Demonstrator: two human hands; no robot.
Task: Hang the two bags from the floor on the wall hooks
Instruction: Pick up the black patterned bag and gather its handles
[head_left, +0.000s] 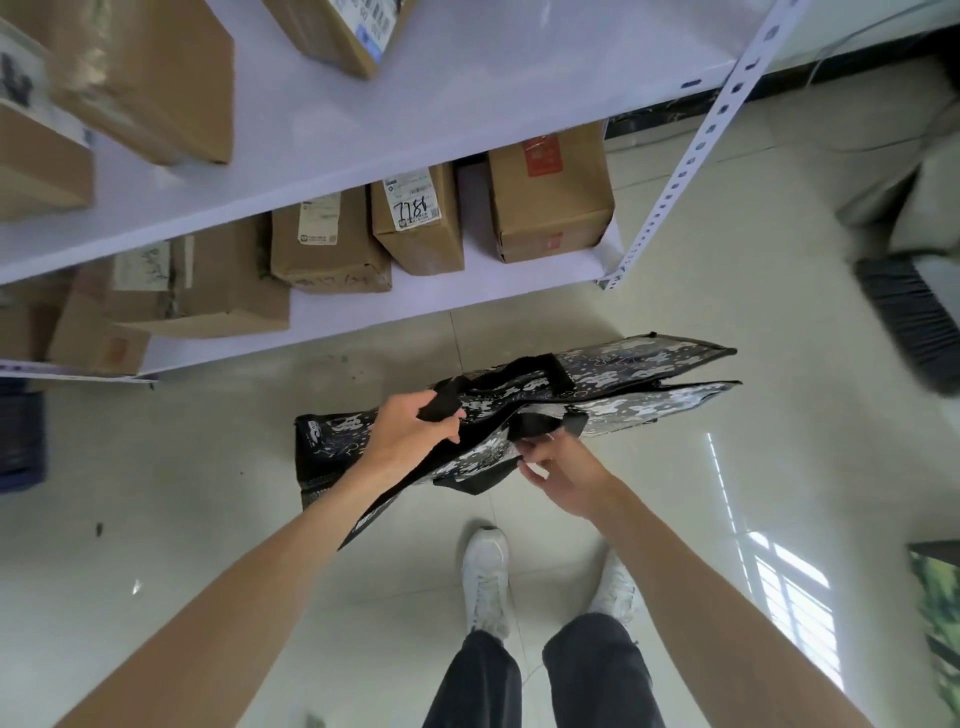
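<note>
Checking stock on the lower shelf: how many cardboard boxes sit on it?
5 at least. From the right: one at the end, one labelled 7788, one beside it, then two blurred at left. More may be hidden.

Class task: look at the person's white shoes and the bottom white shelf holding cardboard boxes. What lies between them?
In the head view, the black-and-white patterned bag, gripped by both hands, sits above pale tiled floor.

The left hand (410, 431) hides part of the bag's (623, 384) strap.
</note>
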